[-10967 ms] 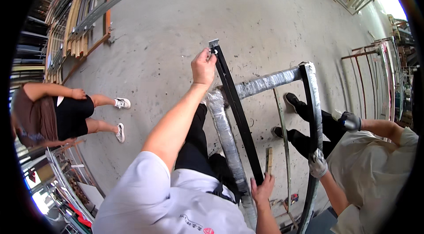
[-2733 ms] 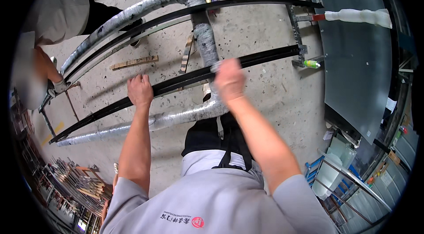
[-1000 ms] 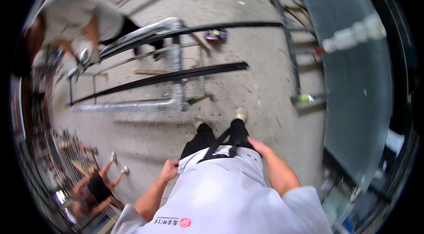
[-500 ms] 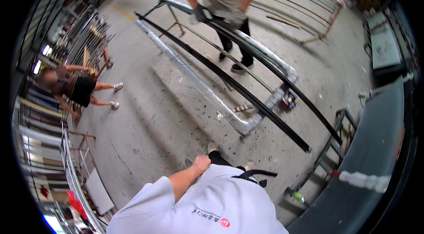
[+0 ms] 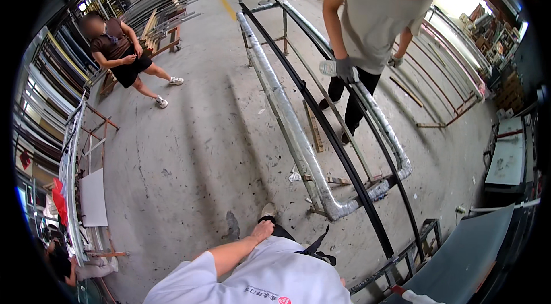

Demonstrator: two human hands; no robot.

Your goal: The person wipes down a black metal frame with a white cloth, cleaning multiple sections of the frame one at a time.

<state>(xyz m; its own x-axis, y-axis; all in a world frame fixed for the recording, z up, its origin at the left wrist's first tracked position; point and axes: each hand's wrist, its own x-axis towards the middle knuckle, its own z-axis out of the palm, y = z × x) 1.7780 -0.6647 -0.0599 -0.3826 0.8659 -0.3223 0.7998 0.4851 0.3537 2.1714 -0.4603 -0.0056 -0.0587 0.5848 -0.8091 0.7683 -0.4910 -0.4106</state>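
My left hand [image 5: 263, 229] hangs low by my dark trouser leg, its fingers curled closed. Whatever those fingers may hold is hidden. No part of my right hand can be made out. In front of me stands a long metal rack [image 5: 311, 160] with its rails wrapped in shiny clear film. Two long black bars [image 5: 338, 146] lie lengthwise across it, their near ends pointing toward me. Across the rack, a person in a beige shirt [image 5: 373, 22] wears grey gloves and holds a pale, see-through object [image 5: 329, 68] over the far bar.
A dark grey panel [image 5: 459, 258] on a stand is close at my right. Another person [image 5: 117, 51] stands at the left near stacked profiles [image 5: 160, 0]. A rusty low frame [image 5: 445, 74] lies behind the rack. A white board [image 5: 93, 198] leans at the left.
My view has shifted, so the rack appears further right and more upright. The co-worker has leaned forward, and the pale object now shows in a gloved hand. My left hand stays low by my leg.
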